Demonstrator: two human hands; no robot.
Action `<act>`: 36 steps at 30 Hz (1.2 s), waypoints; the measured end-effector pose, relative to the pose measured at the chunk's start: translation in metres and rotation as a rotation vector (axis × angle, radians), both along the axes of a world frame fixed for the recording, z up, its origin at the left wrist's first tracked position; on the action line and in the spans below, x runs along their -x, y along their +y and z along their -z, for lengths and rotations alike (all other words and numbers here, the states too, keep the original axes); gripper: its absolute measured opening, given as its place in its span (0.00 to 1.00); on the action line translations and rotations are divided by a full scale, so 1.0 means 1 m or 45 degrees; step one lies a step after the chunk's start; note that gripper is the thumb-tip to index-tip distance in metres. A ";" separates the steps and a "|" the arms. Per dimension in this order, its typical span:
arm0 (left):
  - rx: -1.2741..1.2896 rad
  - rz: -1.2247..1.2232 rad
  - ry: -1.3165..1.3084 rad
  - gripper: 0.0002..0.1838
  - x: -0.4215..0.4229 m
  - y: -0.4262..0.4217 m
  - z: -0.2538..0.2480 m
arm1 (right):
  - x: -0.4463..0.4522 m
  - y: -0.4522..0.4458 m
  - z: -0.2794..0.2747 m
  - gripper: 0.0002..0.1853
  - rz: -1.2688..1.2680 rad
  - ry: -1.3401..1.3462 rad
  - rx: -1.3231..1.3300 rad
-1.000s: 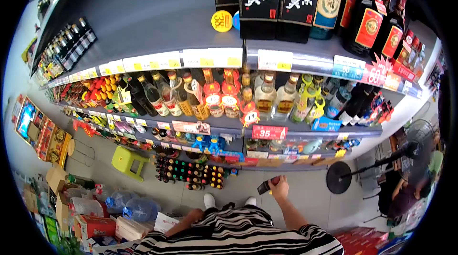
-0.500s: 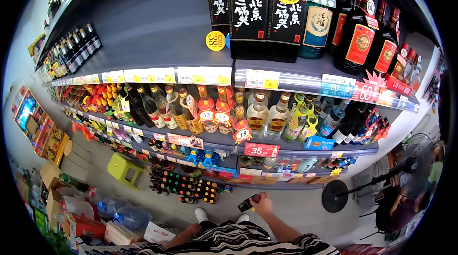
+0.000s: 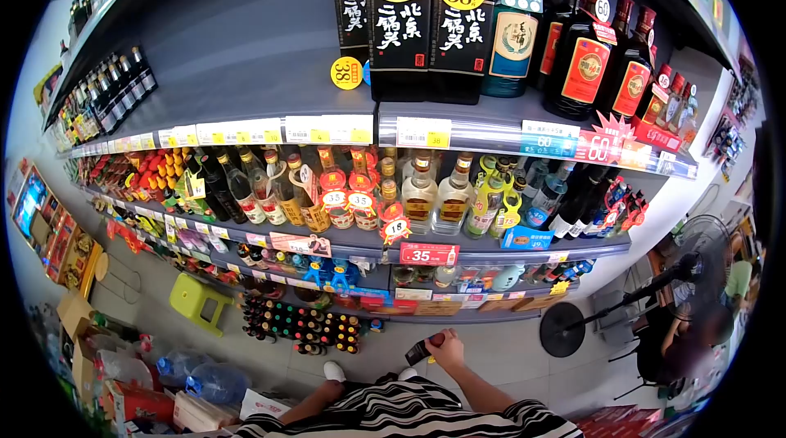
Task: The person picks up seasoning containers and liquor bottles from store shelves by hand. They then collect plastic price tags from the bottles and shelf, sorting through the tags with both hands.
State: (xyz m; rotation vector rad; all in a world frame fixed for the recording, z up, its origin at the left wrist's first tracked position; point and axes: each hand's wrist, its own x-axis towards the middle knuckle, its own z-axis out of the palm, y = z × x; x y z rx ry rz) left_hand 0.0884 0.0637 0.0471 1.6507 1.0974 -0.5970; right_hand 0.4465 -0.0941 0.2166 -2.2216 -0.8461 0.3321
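Observation:
My right hand [image 3: 449, 349] is closed around a small dark bottle [image 3: 417, 352], gripping it near its reddish end. The bottle tilts, its dark body pointing down and left above the floor. My left hand [image 3: 330, 391] hangs low beside my striped shirt [image 3: 401, 401]; its fingers are too small and turned away to read. Beyond my feet, several bottles with coloured caps [image 3: 303, 325] stand grouped on the floor before the shelves. Ahead, black liquor boxes [image 3: 401, 41] and dark bottles with red labels [image 3: 583, 69] stand on the upper shelf [image 3: 246, 102].
A green stool [image 3: 201, 304] stands left of the floor bottles. Large plastic jugs [image 3: 214, 381] and cartons [image 3: 135, 405] crowd the lower left. On the right are a standing fan's round base [image 3: 562, 329] and a seated person [image 3: 692, 348]. Filled bottle shelves span the front.
My view has shifted slightly right, so the shelves and floor things appear further left. My right hand still holds the bottle in nearly the same pose.

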 end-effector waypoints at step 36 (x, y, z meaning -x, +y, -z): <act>-0.516 -0.039 -0.127 0.16 0.010 -0.058 -0.001 | -0.032 -0.083 0.114 0.15 0.397 0.128 0.098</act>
